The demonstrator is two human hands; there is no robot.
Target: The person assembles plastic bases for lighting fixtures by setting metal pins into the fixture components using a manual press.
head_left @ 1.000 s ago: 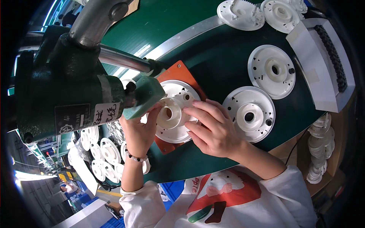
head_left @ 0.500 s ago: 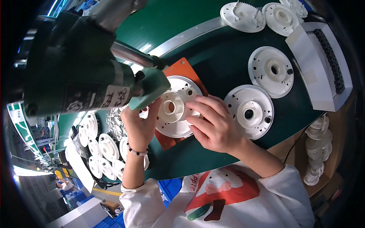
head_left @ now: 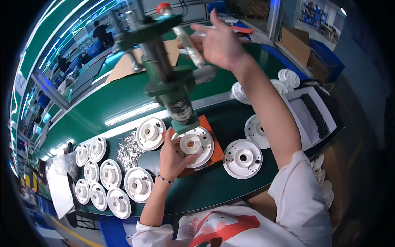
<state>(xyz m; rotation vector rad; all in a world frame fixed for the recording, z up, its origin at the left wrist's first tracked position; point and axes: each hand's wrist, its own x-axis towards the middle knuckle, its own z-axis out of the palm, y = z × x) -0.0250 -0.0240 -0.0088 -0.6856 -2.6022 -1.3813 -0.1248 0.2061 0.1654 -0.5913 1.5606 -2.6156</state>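
Observation:
A round white plastic disc [head_left: 203, 144] with a raised hub lies on an orange base plate [head_left: 217, 155], under the green head [head_left: 185, 124] of a hand press. My left hand [head_left: 169, 159] holds the disc at its near left rim, thumb stretched along the front edge and fingers upright at the side. Raised well above the bench, my right hand [head_left: 224, 46] is open with its fingers spread and slightly blurred. It is beside the press lever [head_left: 188, 47], which ends in a red knob [head_left: 163, 7]; no grip on the lever shows.
More white discs stand left of the press, one [head_left: 110, 174] among several, beside a heap of small silvery metal parts [head_left: 128, 151]. To the right lie another disc [head_left: 242, 169] and a white box [head_left: 293, 108] holding a row of black parts [head_left: 314, 117]. A cardboard box [head_left: 295, 44] stands farther back.
My right hand has left the disc and risen to the area of the press lever. My left hand stays at the disc. The view has tilted up, showing more of the press and room.

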